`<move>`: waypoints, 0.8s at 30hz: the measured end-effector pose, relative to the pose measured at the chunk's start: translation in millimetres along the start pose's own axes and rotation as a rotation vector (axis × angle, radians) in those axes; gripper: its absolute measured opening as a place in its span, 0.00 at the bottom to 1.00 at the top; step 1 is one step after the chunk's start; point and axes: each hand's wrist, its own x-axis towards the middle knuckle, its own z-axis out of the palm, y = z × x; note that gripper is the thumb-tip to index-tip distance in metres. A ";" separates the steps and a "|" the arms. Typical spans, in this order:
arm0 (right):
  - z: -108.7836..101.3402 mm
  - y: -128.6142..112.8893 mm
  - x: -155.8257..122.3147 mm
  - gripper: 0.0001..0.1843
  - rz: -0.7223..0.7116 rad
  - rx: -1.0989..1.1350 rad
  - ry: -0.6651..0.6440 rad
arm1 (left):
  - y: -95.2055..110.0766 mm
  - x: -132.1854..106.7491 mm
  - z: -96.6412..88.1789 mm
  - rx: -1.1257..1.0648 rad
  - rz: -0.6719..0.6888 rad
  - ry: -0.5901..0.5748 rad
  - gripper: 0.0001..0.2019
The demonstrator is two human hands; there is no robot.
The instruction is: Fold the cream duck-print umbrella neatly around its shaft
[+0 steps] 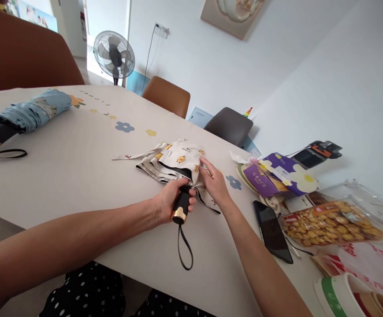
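A collapsed white umbrella (pixel 182 155) with small yellow cartoon prints lies on the table, its folds loose and its tie strap stretched out to the left. My left hand (pixel 173 200) is closed around its black handle (pixel 180 206), which has a gold end and a black wrist loop (pixel 186 251) hanging toward me. On the right side of the canopy, my right hand (pixel 213 180) holds the fabric with bent fingers; the fingertips are partly hidden by the cloth. A dark-edged flap of canopy hangs below that hand.
A folded blue umbrella (pixel 34 110) lies at the left on the white tablecloth (pixel 88 176). Along the right stand a purple box (pixel 267 176), a black phone (pixel 272 231), a snack package (pixel 333 222) and a paper tape-like roll (pixel 338 295). Chairs and a fan (pixel 114 55) are beyond.
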 end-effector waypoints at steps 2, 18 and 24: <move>2.5 -6.5 5.2 0.23 -0.096 -0.009 -0.035 | 2.3 -0.5 -1.1 -0.066 -0.049 -0.096 0.09; 4.0 -6.5 21.1 0.22 -0.241 -0.248 -0.491 | 4.0 0.2 7.1 0.648 -0.033 0.313 0.11; 2.6 -5.6 20.1 0.21 -0.218 -0.250 -0.493 | 8.8 -4.8 12.9 0.586 -0.107 0.185 0.09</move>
